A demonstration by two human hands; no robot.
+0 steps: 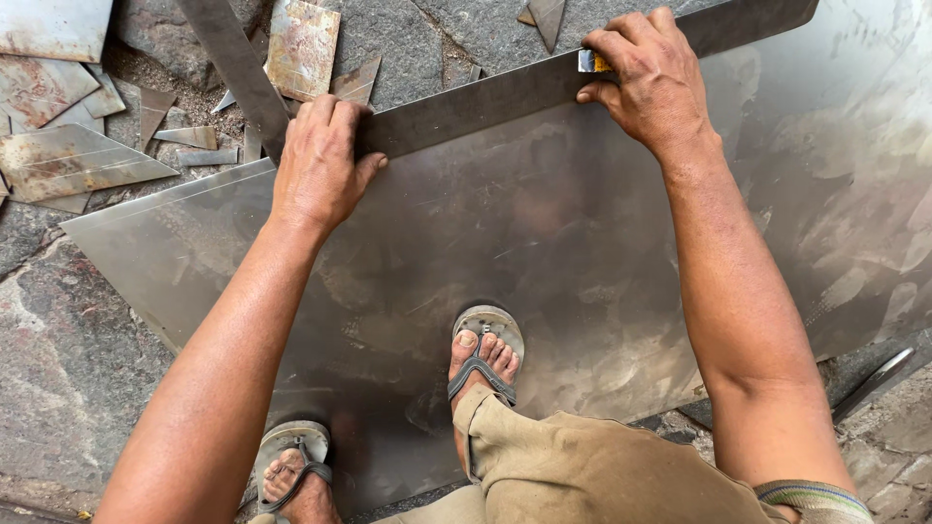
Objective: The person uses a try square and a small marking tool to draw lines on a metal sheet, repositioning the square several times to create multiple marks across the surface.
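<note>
A large steel sheet (544, 243) lies on the stone floor (68, 349) and fills most of the scene, with both your sandalled feet on its near part. A long flat metal straightedge (505, 97) runs along its far edge. Your left hand (318, 165) presses down on the straightedge, fingers spread. Your right hand (649, 78) pinches a small yellow-marked scriber (594, 62) against it. Rusty offcuts (68, 160) lie far left.

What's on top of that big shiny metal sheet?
A long steel straightedge, both hands and a sandalled foot rest on the metal sheet. The stone floor beneath is hidden.
</note>
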